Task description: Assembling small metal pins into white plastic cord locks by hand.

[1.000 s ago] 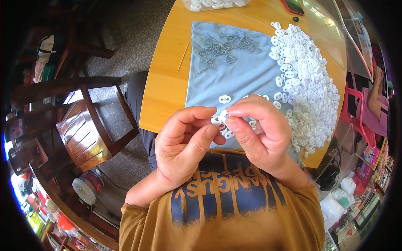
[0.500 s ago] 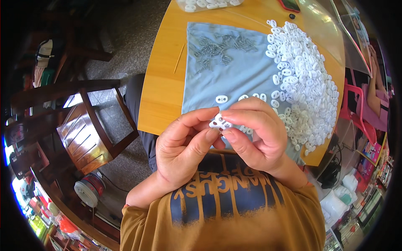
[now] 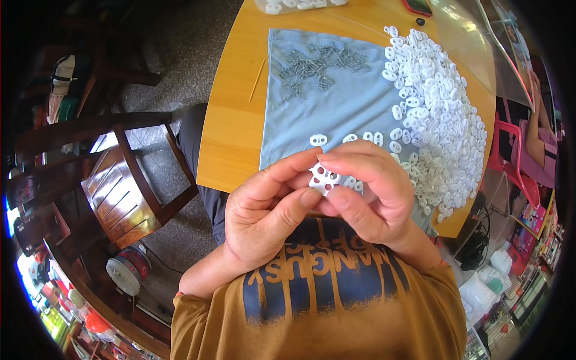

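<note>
My left hand (image 3: pixel 270 201) and my right hand (image 3: pixel 375 195) meet at the near edge of the cloth, both closed in a fingertip pinch. Between them sit white plastic cord lock pieces (image 3: pixel 324 175) with round holes, apparently two pressed together; the fingers cover their edges. Just beyond the fingertips, a single white two-hole piece (image 3: pixel 318 140) lies on the blue-grey cloth (image 3: pixel 324 117). Several more are beside and partly behind my right hand. Small metal coil springs (image 3: pixel 318 66) lie scattered on the far part of the cloth.
A large heap of white two-hole pieces (image 3: pixel 441 108) covers the table's right side. A thin wooden stick (image 3: pixel 257 81) lies left of the cloth. At the far edge are a clear container (image 3: pixel 300 5) of white pieces and a phone (image 3: pixel 417 6). A wooden chair (image 3: pixel 123 189) stands at left.
Both hands have shifted slightly right, still holding the white pieces between the fingertips. The pieces have been turned, so more of their holes face up.
</note>
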### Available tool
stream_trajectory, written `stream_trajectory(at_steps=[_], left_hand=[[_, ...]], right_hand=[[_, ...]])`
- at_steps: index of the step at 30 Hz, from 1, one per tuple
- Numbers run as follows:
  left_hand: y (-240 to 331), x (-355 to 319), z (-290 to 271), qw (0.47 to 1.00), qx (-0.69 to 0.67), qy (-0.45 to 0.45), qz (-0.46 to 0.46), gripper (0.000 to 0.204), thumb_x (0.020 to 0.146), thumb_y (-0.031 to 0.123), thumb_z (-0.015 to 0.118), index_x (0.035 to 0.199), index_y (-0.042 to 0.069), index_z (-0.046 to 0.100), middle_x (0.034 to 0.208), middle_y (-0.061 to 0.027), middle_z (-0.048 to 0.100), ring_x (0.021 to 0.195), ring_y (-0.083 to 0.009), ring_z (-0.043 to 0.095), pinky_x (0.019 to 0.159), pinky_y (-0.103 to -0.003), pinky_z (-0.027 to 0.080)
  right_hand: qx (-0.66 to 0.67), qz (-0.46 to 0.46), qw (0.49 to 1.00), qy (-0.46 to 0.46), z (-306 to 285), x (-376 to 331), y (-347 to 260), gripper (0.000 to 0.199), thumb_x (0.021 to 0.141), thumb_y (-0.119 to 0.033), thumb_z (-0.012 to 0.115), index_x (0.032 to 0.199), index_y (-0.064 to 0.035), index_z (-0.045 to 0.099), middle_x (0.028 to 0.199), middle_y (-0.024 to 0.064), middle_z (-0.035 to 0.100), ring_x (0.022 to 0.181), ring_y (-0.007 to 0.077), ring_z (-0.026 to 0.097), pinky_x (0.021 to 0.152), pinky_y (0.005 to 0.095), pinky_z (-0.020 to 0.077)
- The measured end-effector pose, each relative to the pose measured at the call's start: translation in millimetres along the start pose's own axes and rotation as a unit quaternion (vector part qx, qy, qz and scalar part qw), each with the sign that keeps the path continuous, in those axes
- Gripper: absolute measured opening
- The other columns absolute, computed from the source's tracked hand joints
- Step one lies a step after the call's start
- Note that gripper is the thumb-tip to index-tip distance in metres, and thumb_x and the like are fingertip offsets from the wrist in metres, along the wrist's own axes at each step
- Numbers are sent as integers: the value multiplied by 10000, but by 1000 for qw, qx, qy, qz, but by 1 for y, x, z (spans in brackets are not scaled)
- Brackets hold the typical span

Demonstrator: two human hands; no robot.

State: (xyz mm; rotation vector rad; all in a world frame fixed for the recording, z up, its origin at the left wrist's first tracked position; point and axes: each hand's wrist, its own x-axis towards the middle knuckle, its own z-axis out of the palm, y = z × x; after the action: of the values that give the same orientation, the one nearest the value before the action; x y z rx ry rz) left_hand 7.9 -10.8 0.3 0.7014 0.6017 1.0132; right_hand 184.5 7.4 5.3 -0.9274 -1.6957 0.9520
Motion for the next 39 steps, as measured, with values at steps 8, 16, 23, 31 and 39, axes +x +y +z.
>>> stream_trajectory(at_steps=[8,16,23,31,39], left_hand=[[0,-2,4,999,2,55,1,422,862,33,614,1240,-84,466,1045,-183,638,873,-195,648,800,-300,528],[-9,-2,-2,998,33,-21,51,401,885,-76,527,1275,-40,446,1028,-157,633,862,-174,646,771,-271,537],[-12,-3,-1,996,51,-25,73,407,865,-91,552,1255,-33,454,1026,-159,634,851,-177,648,744,-269,541],[-13,-3,1,996,55,-6,76,366,864,-81,561,1221,-45,484,999,-153,643,834,-165,652,735,-261,543],[-17,-3,0,991,72,16,107,300,853,-73,586,1146,-65,519,948,-148,654,824,-167,658,730,-258,543]], right_hand=[[89,39,995,-16,1,-3,0,320,803,-72,685,1096,6,584,983,137,640,825,229,621,714,304,489],[83,-10,996,-4,5,-8,9,307,853,-114,641,1121,15,568,959,133,628,803,226,607,690,296,483],[77,-11,997,0,7,-11,10,307,898,-179,590,1129,22,560,985,144,611,811,226,602,694,295,485],[58,-32,997,29,15,-12,10,307,920,-203,559,1122,28,556,968,148,603,765,213,590,657,291,482],[32,-71,996,48,20,-12,16,279,923,-179,553,1095,40,555,920,128,598,726,189,577,613,289,471]])
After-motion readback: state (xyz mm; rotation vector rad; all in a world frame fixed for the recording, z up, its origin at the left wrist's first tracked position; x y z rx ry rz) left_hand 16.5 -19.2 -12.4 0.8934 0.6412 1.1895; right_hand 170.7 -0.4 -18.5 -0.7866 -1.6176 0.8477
